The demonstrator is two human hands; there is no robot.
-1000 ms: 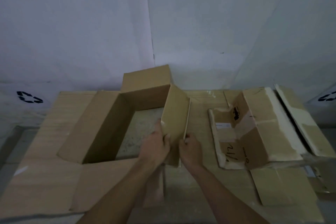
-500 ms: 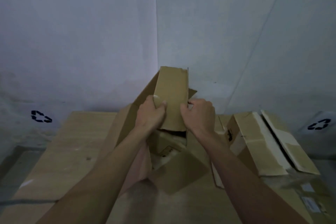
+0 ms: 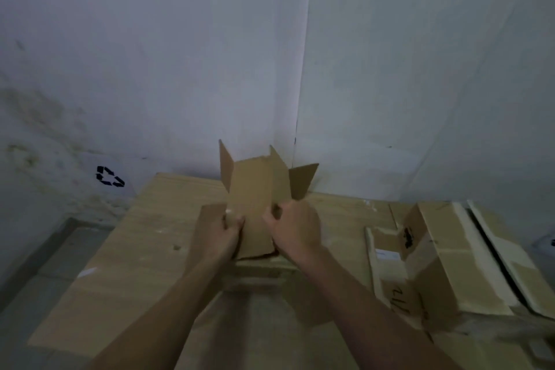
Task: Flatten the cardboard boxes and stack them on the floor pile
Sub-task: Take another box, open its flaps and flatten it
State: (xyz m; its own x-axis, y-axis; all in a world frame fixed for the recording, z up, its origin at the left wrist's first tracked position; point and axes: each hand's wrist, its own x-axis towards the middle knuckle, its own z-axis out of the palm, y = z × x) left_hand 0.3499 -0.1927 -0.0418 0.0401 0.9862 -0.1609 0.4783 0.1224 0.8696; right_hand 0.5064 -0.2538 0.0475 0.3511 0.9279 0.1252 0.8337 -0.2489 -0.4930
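A brown cardboard box (image 3: 255, 189) is held up in front of me, its flaps sticking out at the top. My left hand (image 3: 220, 233) grips its left side and my right hand (image 3: 292, 228) grips its right side. The lower part of the box hangs behind my hands and forearms, over the pile of flattened cardboard (image 3: 144, 237) on the floor. A second box (image 3: 435, 255), pale, worn and partly collapsed, lies on the pile to the right.
White walls meet in a corner right behind the pile. A black recycling mark (image 3: 109, 176) is low on the left wall. Grey floor (image 3: 36, 288) shows at the left.
Both hands have lifted the brown box off the pile, and it has folded from a wide open shape into a narrow one. Since half a second ago it has come lower.
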